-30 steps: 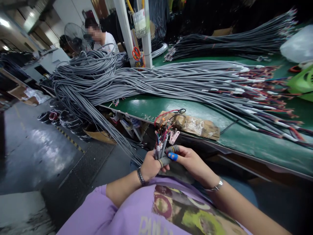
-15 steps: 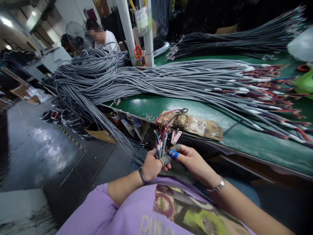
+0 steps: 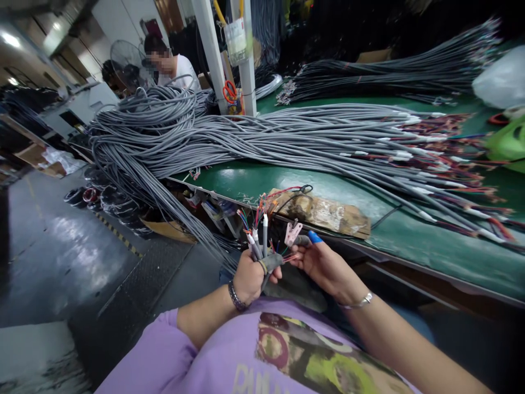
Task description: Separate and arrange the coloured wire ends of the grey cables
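My left hand (image 3: 250, 276) is closed round a small bunch of grey cables (image 3: 257, 241), held upright just in front of my chest. Their stripped ends fan out into coloured wires above the fist. My right hand (image 3: 322, 262) sits beside them, pinching a small pale clip-like part (image 3: 292, 232) between thumb and fingers. A blue cover (image 3: 315, 237) caps one fingertip. A few thin coloured wires run between the two hands. Both hands hover below the front edge of the green table (image 3: 262, 180).
A big heap of grey cables (image 3: 287, 137) with coloured ends covers the table. A taped cardboard piece (image 3: 328, 210) lies near its edge. Another darker cable bundle (image 3: 389, 71) lies behind. White posts (image 3: 246, 60) and orange scissors (image 3: 229, 92) stand at the back; a seated person (image 3: 174, 63) beyond.
My hands have drawn apart: the right hand moved right with the clip, and the cable ends in my left hand have spread and risen slightly.
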The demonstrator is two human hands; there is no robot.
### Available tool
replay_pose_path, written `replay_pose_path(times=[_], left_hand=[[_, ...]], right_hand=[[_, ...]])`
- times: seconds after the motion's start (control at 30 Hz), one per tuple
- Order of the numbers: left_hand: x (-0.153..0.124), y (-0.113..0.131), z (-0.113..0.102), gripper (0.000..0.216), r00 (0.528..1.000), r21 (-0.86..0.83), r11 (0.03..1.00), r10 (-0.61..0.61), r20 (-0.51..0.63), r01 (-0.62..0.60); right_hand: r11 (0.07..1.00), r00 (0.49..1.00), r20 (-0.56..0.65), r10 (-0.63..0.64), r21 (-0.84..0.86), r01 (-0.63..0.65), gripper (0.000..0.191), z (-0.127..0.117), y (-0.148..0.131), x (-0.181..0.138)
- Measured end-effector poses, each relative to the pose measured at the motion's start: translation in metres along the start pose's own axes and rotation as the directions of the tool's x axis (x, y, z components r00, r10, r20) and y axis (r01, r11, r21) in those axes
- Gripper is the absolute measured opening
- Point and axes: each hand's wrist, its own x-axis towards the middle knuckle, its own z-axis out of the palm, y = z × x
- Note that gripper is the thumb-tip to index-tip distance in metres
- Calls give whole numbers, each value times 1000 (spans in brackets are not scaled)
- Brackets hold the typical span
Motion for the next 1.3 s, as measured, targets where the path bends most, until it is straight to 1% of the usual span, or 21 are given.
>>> replay_pose_path(times=[0.07,0.1,0.23,0.4,0.57,0.7,0.8,0.87,0.93,1.03,1.1,1.17,1.3], left_hand=[[2,2,2,37,1000,-22,1000,-8,18,9],[4,4,4,36,1000,-30,999,-13,23,14],[9,6,10,36,999,-28,999,-36,14,36],[12,5,13,37,997,6,998,-63,37,63],[14,0,13,35,996,25,997,-80,48,79],[12,-1,12,35,997,12,998,-62,46,62],[6,0,10,37,998,1,999,-39,40,39],[2,0,8,37,999,-4,1000,-26,36,26],[-1,-2,7,36,1000,-14,1000,-6,31,7],[-2,-5,6,35,999,-45,998,36,3,-36],[0,-5,6,34,998,-65,996,58,-15,-59],[2,-3,7,33,997,-78,994,69,-23,-70],[8,0,10,30,997,-78,995,60,-58,-64]], right_hand=[[999,999,27,29,35,-30,40,2,-4,7],[999,999,37,22,33,-24,41,5,-6,9],[999,998,46,-48,18,48,43,18,-7,15],[995,996,44,-78,62,76,42,23,-4,17],[994,997,31,-71,85,68,38,26,-3,18],[990,997,-5,-71,119,71,38,25,-2,15],[991,999,23,-26,129,23,46,23,-4,12],[992,999,41,4,125,-9,47,23,-7,10],[994,1000,19,4,111,-6,41,24,-9,9],[997,999,-12,-46,66,47,30,27,-9,8],[996,997,-2,-80,50,80,27,29,-8,7],[995,997,-6,-83,62,83,29,29,-8,6],[995,998,-61,28,102,-21,30,28,-11,6]])
